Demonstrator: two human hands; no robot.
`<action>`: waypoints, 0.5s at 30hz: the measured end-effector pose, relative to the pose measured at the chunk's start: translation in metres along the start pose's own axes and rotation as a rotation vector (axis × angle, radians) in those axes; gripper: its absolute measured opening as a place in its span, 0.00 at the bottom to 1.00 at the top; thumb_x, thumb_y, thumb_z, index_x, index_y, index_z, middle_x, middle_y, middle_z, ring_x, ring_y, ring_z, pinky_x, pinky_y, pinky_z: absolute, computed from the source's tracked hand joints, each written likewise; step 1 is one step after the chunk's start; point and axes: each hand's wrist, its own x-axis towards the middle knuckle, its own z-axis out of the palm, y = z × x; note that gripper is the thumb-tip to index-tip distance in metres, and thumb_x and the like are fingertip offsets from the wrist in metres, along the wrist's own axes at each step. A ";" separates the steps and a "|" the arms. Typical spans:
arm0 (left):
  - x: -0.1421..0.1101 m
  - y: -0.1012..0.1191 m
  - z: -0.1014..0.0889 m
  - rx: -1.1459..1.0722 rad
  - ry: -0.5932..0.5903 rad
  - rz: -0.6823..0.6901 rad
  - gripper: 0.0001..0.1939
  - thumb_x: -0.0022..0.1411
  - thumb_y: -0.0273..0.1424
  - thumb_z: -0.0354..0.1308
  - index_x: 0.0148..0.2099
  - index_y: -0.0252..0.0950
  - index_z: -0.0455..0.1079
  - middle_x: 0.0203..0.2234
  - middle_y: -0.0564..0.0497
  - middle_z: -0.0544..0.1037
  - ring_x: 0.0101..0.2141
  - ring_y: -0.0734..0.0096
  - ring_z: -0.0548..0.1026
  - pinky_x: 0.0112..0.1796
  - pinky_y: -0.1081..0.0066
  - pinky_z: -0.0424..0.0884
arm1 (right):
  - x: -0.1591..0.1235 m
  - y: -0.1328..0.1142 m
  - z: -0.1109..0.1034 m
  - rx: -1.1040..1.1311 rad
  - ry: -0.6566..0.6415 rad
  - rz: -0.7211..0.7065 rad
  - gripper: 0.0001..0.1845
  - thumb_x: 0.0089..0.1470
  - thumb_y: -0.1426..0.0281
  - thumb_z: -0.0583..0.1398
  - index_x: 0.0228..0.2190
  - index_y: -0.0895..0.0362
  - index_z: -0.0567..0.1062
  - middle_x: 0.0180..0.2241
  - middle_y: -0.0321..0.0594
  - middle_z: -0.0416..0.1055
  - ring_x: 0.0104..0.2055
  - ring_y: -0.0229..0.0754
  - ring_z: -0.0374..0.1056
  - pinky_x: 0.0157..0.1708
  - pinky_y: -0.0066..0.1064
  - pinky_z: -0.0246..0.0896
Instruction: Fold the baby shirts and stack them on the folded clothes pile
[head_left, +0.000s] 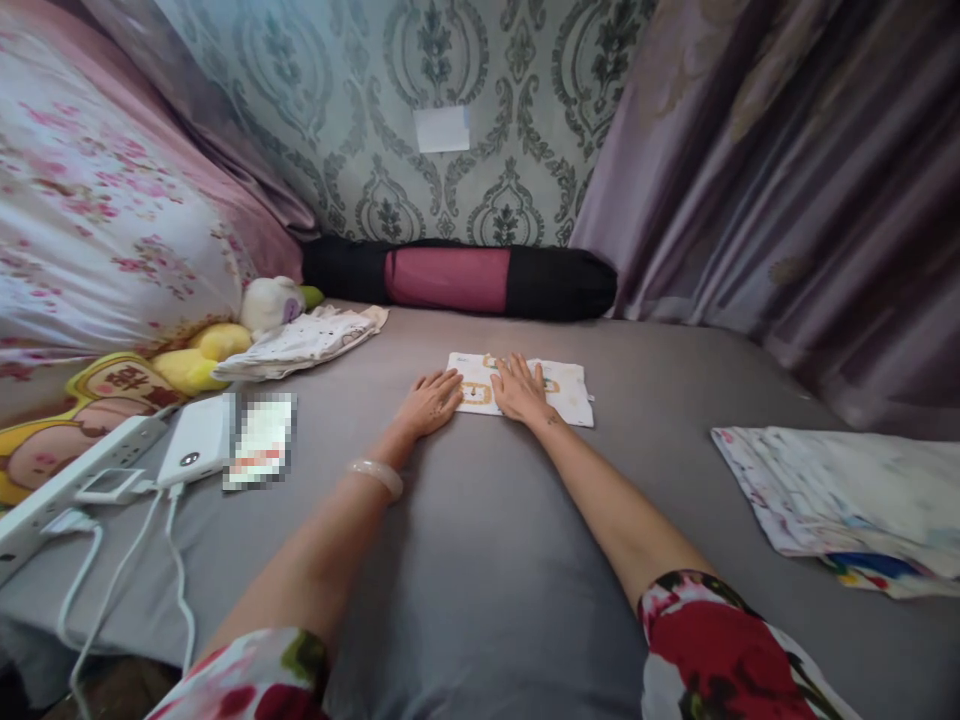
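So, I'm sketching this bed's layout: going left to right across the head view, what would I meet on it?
Power strip, power bank, folded pale cloth, left hand, right hand flat on a printed white cloth, folded fabric stack.

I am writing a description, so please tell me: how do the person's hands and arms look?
The left hand and right hand wear no gloves. A pale bangle circles the left forearm; small dark marks show near the right wrist. The left sleeve and right sleeve are floral: white, red, green.
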 end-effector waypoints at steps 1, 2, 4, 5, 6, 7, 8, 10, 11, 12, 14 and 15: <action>0.000 0.000 0.001 0.001 0.000 0.003 0.28 0.70 0.44 0.36 0.67 0.42 0.56 0.66 0.51 0.58 0.64 0.58 0.56 0.62 0.57 0.51 | -0.002 0.005 0.000 -0.014 0.006 0.008 0.30 0.66 0.60 0.40 0.65 0.58 0.54 0.68 0.48 0.45 0.70 0.50 0.37 0.65 0.53 0.26; 0.000 -0.001 0.001 0.001 0.000 0.005 0.28 0.70 0.44 0.36 0.67 0.41 0.56 0.66 0.50 0.58 0.64 0.58 0.56 0.61 0.57 0.51 | -0.004 0.010 0.000 -0.023 0.008 0.015 0.30 0.66 0.60 0.40 0.65 0.58 0.54 0.68 0.48 0.45 0.70 0.50 0.37 0.65 0.54 0.26; 0.001 -0.001 0.001 0.004 -0.001 0.008 0.28 0.70 0.44 0.36 0.67 0.41 0.56 0.66 0.50 0.58 0.64 0.58 0.56 0.61 0.57 0.52 | -0.006 0.017 0.002 -0.036 -0.002 0.028 0.30 0.66 0.59 0.41 0.65 0.56 0.54 0.68 0.48 0.45 0.69 0.51 0.38 0.65 0.54 0.27; 0.001 0.000 0.001 0.007 -0.002 0.007 0.28 0.70 0.44 0.36 0.67 0.41 0.56 0.66 0.50 0.58 0.64 0.58 0.56 0.61 0.57 0.52 | -0.007 0.020 0.004 -0.039 -0.007 0.034 0.30 0.66 0.59 0.41 0.65 0.55 0.54 0.68 0.47 0.45 0.69 0.51 0.38 0.65 0.54 0.28; 0.001 0.000 0.001 0.009 -0.003 0.005 0.28 0.70 0.45 0.36 0.67 0.42 0.56 0.66 0.50 0.58 0.64 0.58 0.56 0.61 0.57 0.52 | -0.007 0.022 0.006 -0.042 -0.010 0.040 0.30 0.66 0.59 0.40 0.65 0.55 0.54 0.68 0.47 0.46 0.69 0.51 0.38 0.65 0.53 0.28; 0.001 0.000 0.001 0.011 -0.005 0.002 0.28 0.70 0.45 0.36 0.67 0.42 0.56 0.66 0.50 0.58 0.64 0.58 0.56 0.61 0.57 0.52 | -0.007 0.022 0.008 -0.044 -0.009 0.046 0.30 0.66 0.58 0.40 0.65 0.54 0.53 0.68 0.46 0.46 0.69 0.50 0.39 0.65 0.53 0.28; 0.001 0.000 0.001 0.012 -0.008 -0.001 0.28 0.70 0.45 0.36 0.67 0.43 0.56 0.66 0.51 0.58 0.64 0.58 0.56 0.61 0.57 0.52 | -0.007 0.023 0.010 -0.045 -0.007 0.049 0.30 0.66 0.58 0.40 0.65 0.54 0.53 0.68 0.46 0.46 0.69 0.50 0.39 0.65 0.53 0.29; 0.001 0.000 0.000 0.010 -0.011 -0.004 0.28 0.70 0.45 0.36 0.67 0.43 0.56 0.66 0.51 0.58 0.64 0.59 0.56 0.61 0.57 0.51 | -0.007 0.023 0.013 -0.047 0.006 0.047 0.30 0.66 0.59 0.39 0.65 0.54 0.53 0.68 0.45 0.46 0.69 0.50 0.39 0.65 0.52 0.29; 0.000 0.000 0.000 0.007 -0.011 -0.003 0.28 0.70 0.45 0.36 0.67 0.43 0.56 0.66 0.51 0.58 0.64 0.59 0.56 0.61 0.57 0.51 | -0.007 0.022 0.013 -0.048 0.013 0.045 0.30 0.66 0.59 0.39 0.65 0.54 0.53 0.68 0.45 0.46 0.69 0.49 0.39 0.65 0.52 0.29; 0.000 0.000 -0.001 0.005 -0.009 -0.001 0.28 0.70 0.45 0.36 0.67 0.42 0.56 0.66 0.51 0.58 0.64 0.59 0.56 0.61 0.57 0.51 | -0.007 0.022 0.014 -0.047 0.016 0.044 0.30 0.66 0.59 0.40 0.65 0.54 0.53 0.68 0.45 0.46 0.69 0.49 0.39 0.65 0.52 0.29; 0.000 0.000 -0.001 0.002 -0.004 0.001 0.29 0.70 0.45 0.36 0.67 0.42 0.56 0.66 0.51 0.58 0.64 0.58 0.56 0.61 0.57 0.52 | -0.006 0.022 0.011 -0.036 0.000 0.045 0.30 0.66 0.59 0.39 0.65 0.54 0.53 0.68 0.45 0.46 0.69 0.49 0.38 0.65 0.52 0.28; 0.001 0.000 0.000 0.001 -0.004 0.002 0.29 0.70 0.45 0.36 0.67 0.41 0.56 0.65 0.50 0.59 0.64 0.58 0.56 0.61 0.56 0.52 | -0.005 0.023 0.009 -0.021 -0.024 0.045 0.30 0.66 0.58 0.39 0.66 0.53 0.53 0.68 0.45 0.45 0.70 0.49 0.37 0.65 0.52 0.27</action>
